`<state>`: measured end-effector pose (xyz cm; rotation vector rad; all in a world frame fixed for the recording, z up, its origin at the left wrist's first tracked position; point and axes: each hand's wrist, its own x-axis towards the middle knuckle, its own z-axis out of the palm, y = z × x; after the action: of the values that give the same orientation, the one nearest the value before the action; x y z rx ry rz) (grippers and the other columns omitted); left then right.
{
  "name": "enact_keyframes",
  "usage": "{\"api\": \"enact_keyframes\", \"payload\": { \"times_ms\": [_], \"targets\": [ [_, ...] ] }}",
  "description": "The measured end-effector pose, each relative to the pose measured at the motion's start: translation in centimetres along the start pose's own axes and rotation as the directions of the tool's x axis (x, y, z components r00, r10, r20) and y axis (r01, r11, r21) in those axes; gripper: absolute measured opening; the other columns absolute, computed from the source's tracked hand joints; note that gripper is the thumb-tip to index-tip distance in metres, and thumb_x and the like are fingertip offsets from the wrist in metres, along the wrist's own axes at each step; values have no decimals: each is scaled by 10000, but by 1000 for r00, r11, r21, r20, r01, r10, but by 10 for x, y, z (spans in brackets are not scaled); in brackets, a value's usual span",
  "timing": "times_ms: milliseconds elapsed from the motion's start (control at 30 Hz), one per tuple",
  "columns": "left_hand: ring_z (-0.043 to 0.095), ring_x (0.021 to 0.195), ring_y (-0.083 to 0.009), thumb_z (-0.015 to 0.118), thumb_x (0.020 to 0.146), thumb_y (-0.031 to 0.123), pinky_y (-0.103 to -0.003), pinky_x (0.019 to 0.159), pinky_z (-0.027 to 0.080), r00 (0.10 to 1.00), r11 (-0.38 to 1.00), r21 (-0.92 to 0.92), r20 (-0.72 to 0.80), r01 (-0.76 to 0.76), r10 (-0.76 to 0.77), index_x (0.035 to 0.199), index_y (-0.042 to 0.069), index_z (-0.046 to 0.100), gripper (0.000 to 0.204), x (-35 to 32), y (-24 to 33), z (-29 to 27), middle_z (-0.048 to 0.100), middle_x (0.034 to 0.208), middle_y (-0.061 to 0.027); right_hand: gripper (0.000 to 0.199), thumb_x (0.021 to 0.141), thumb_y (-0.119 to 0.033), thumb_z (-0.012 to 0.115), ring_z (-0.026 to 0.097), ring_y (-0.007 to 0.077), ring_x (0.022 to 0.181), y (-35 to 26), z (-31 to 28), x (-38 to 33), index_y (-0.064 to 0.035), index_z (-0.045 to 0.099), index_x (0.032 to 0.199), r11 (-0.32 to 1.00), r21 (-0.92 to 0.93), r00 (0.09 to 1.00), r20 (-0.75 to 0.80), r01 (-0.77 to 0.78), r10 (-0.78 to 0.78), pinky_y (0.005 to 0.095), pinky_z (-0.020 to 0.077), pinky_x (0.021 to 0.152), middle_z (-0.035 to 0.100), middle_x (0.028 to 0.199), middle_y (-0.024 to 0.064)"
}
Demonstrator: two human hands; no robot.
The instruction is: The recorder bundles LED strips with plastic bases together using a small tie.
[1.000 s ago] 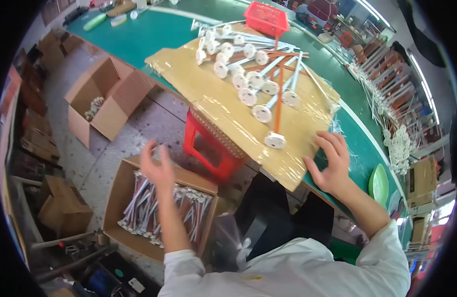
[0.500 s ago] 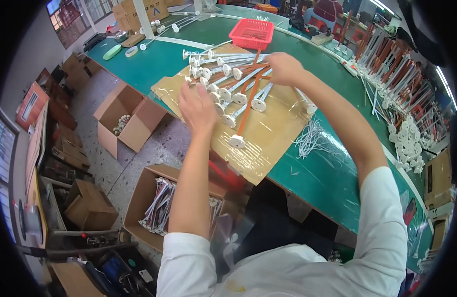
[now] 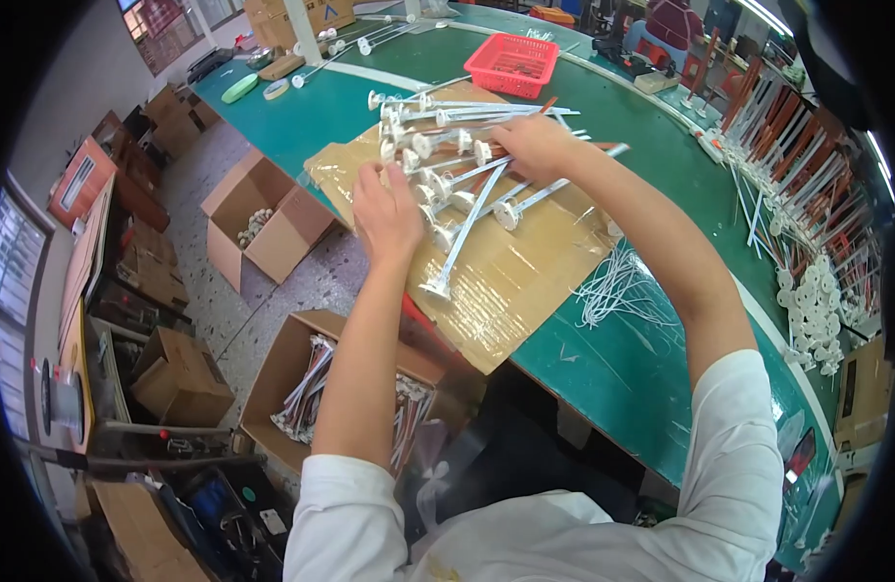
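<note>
While your left hand (image 3: pixel 387 209) rests curled on white disc-ended rods (image 3: pixel 457 184), your right hand (image 3: pixel 530 145) grips several (cardboard sheet (image 3: pixel 525 281) beneath), green table (image 3: pixel 612 359).

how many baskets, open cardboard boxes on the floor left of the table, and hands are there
red basket: 1
open cardboard boxes, one with small white parts, one with rods: 2
hands, left hand and right hand: 2
total: 5

One head cam, fisheye, worn high, looks steeply down and fwd over the green tabletop (image 3: pixel 603 378); close to arms. Floor boxes sit left of tabletop; edges bend near rim.
</note>
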<state>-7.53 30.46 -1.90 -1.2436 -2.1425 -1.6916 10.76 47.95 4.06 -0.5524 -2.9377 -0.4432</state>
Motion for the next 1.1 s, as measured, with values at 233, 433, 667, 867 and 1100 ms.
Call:
{"api": "enact_keyframes", "payload": {
  "times_ms": [233,433,667,867,1100],
  "targets": [
    [561,953,-437,425,981,374,-493,846,426,1000,1000,7,-7,-25,25,1026,-33,532,424,0,-3,-2,586,999,-270,371,783,-171,696,635,338,926,4,-13,-34,-79,518,1096,999,-40,993,-119,-5,0,445,511,769,651,964,133],
    [571,926,-429,425,979,396,-495,820,432,1000,1000,22,-11,-12,12,992,-28,541,440,0,-3,-2,594,961,-260,443,779,-179,703,629,346,921,13,-14,-55,-42,494,1145,1000,-17,993,-116,-7,5,449,508,794,646,980,141],
    [571,917,-423,416,980,411,-488,815,434,1000,997,74,23,-21,20,955,-29,553,462,0,-6,1,596,947,-255,363,825,-166,656,592,364,1009,25,-7,-51,-65,577,1164,984,172,999,-39,40,-33,456,472,881,638,1052,165],
    [568,898,-421,424,978,414,-488,804,432,1000,997,73,23,-7,6,948,-14,553,448,-2,2,-2,597,938,-248,361,838,-126,620,594,348,1037,30,-28,-54,-108,597,1198,947,303,993,88,-108,85,449,476,896,641,1119,145],
    [616,842,-388,463,978,373,-460,742,459,1000,996,90,4,-23,23,937,15,586,381,1,-9,7,636,889,-222,338,808,-81,593,619,378,976,38,-39,-62,-108,612,1145,939,329,992,-33,-102,119,458,486,877,661,1048,170]
  ]
}}
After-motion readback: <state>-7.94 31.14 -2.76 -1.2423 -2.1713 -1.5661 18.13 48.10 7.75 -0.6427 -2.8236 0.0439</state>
